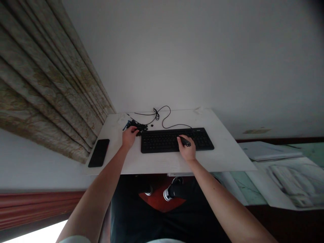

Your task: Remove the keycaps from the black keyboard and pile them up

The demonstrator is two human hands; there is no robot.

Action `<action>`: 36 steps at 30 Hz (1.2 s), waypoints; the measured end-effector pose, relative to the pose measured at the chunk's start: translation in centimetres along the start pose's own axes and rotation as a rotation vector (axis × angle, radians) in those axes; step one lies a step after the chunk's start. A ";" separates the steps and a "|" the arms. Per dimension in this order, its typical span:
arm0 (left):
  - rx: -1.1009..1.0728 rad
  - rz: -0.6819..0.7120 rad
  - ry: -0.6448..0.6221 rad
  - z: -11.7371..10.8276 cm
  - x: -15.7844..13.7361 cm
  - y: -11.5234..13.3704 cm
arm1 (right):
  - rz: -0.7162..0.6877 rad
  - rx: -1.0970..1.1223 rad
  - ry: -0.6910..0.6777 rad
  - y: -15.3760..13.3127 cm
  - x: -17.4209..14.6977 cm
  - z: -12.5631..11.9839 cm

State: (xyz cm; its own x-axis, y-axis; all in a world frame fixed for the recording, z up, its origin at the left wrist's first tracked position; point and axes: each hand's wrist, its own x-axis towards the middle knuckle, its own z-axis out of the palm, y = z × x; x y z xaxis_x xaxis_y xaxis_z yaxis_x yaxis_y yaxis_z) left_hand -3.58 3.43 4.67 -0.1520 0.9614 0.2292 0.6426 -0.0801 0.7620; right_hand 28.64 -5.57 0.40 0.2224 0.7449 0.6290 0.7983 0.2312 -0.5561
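Note:
A black keyboard (159, 143) lies on the white table. Over its right half, my right hand (187, 150) is closed round a dark, short-handled tool (186, 141); its working end is hidden, so I cannot tell its kind. My left hand (129, 136) reaches into a heap of small black keycaps (141, 128) beyond the keyboard's left end. Its fingers are drawn together at the heap's near side, and what sits between them is too small and dark to make out. A thin blue item (126, 125) sticks out at the heap's left edge.
A black phone (99, 153) lies at the table's left edge. The keyboard's cable (165, 118) loops along the back, near one loose keycap (152, 125). A wall rises behind, a patterned curtain (50, 74) hangs left, and papers and bags (286, 175) lie lower right.

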 end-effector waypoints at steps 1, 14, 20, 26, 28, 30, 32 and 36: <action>0.014 0.021 0.006 0.0 0.6 0.2 | 0.007 0.000 0.000 0.0 0.0 0.0; 0.008 0.218 0.048 2.3 -0.4 0.6 | 0.025 0.006 0.004 0.2 0.1 -0.1; 0.059 0.415 -0.097 5.0 -7.2 1.3 | 0.046 0.003 0.018 0.1 0.2 -0.1; 0.169 0.477 -0.097 5.7 -8.2 1.3 | 0.051 0.008 0.013 -0.1 0.3 -0.2; 0.189 0.478 -0.095 5.5 -8.0 1.4 | 0.060 0.026 0.022 -0.3 0.3 -0.3; 0.194 0.468 -0.096 5.4 -8.0 1.5 | 0.097 0.061 0.036 -0.6 0.4 -0.4; 0.185 0.452 -0.102 5.3 -8.0 1.6 | 0.157 0.104 0.047 -1.4 0.6 -0.5; 0.160 0.421 -0.124 5.2 -8.0 1.6 | 0.296 0.256 -0.081 -4.0 2.1 0.0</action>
State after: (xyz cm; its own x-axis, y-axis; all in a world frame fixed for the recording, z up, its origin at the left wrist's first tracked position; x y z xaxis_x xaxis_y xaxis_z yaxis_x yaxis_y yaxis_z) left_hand 2.58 -3.06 0.95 0.2315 0.8787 0.4175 0.7383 -0.4382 0.5128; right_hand 25.87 -4.96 3.93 0.3689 0.8472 0.3825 0.5391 0.1402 -0.8305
